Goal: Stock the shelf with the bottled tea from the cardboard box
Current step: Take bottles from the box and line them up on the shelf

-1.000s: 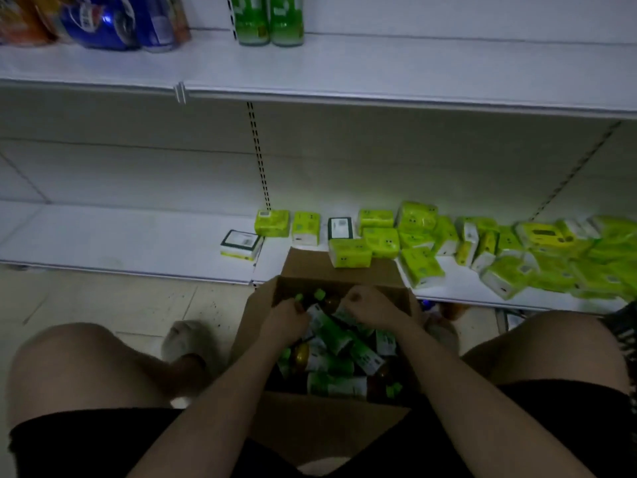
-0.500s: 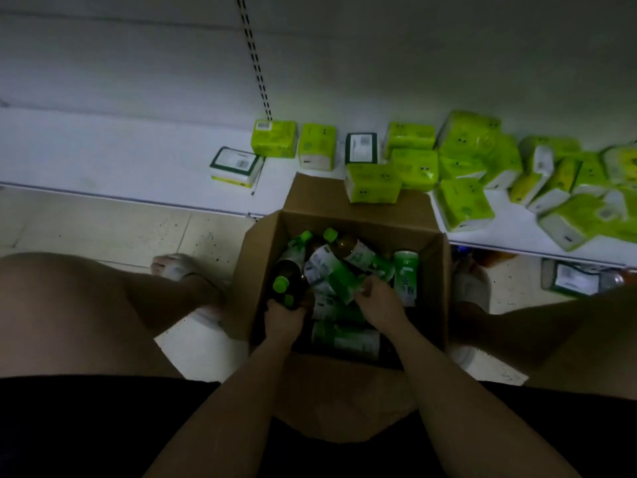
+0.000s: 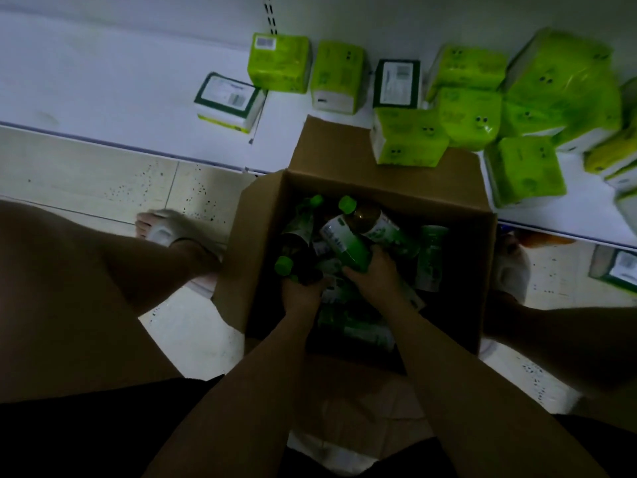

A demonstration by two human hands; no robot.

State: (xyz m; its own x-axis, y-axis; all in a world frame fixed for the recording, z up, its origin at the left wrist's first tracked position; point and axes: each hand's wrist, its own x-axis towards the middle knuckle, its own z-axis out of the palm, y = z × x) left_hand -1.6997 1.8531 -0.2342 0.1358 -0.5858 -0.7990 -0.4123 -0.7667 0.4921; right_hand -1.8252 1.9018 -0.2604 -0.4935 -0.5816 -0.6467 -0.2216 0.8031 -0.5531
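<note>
Step in hand: picking stock out of the open brown cardboard box, which sits on the floor between the person's knees, its far flap resting on the edge of the low white shelf.

Right hand — fingers curled closed around the lower body of a green-labelled tea bottle with a bright green cap, tilted up and away, cap toward the shelf. Left hand — wrapped around the base of a darker tea bottle with a green cap; the fingertips are lost in shadow, but it reads as a closed grasp.

More bottles lie jumbled in the box, one standing upright against the right wall.

Next move, as judged: lift both bottles clear of the pile and box walls, then stand them upright on bare shelf — the left stretch is open; lime-green tissue packs crowd the right.
</note>
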